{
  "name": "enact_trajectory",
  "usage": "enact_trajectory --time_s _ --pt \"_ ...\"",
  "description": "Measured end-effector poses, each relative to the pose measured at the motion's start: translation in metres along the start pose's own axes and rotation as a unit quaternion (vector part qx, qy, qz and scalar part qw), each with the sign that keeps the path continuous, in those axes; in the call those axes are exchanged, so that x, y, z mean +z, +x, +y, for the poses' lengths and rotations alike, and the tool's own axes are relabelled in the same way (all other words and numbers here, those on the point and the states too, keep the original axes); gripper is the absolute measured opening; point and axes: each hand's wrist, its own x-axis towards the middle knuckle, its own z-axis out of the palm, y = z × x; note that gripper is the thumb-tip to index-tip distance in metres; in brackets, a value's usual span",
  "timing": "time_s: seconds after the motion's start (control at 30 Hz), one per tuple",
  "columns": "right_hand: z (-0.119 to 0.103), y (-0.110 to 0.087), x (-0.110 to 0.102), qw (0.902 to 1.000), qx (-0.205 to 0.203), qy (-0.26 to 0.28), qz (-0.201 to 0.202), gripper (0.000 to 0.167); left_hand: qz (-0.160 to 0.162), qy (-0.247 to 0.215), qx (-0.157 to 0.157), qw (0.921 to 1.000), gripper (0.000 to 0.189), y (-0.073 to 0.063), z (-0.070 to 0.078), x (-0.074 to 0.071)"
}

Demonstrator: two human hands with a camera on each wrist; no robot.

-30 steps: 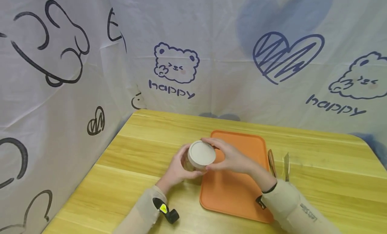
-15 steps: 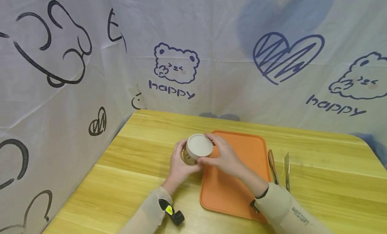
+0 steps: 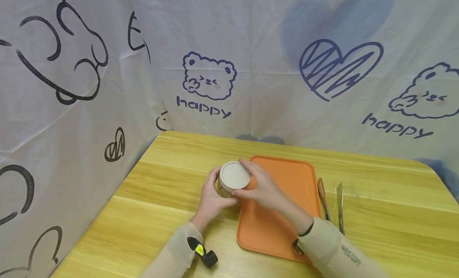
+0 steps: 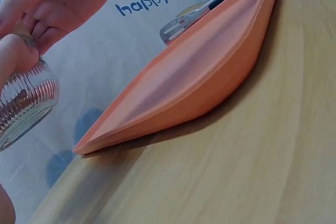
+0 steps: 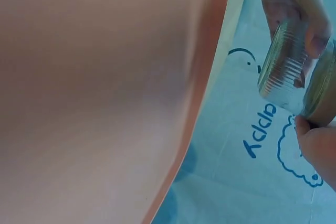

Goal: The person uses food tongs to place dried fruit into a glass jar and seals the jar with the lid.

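Note:
A ribbed clear glass jar with a pale round lid is held up between both hands, above the table by the orange tray's left edge. My left hand wraps round the glass body from the left. With thumb and fingers, my right hand grips the lid's rim from the right. In the left wrist view the jar's ribbed lower part shows at the left edge, its base off the table. What the jar contains, if anything, cannot be made out.
The orange tray lies under the right forearm. Right of it are a brown-handled utensil and a knife-like blade, partly hidden by the sleeve. A slotted metal utensil shows beyond the tray. Printed cloth hangs behind the table.
Both hands and the jar have shifted slightly up and left since a second ago. The jar tilted, showing more of its side half a second ago, and the lid now faces up more.

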Motion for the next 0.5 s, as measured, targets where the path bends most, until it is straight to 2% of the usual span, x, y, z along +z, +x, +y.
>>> enact_trajectory --time_s 0.2,0.37,0.5 --pt "0.001 0.005 0.006 0.9993 0.036 -0.008 0.008 0.088 0.002 0.021 -0.031 0.9993 0.084 0.005 -0.004 0.000" --pt "0.010 0.016 0.009 0.9978 0.056 -0.030 -0.015 0.089 -0.012 0.018 -0.070 0.9973 0.084 0.011 -0.014 0.000" --pt "0.019 0.027 0.012 0.9961 0.069 -0.044 -0.034 0.089 -0.021 0.043 -0.092 0.9947 0.084 0.016 -0.022 -0.001"
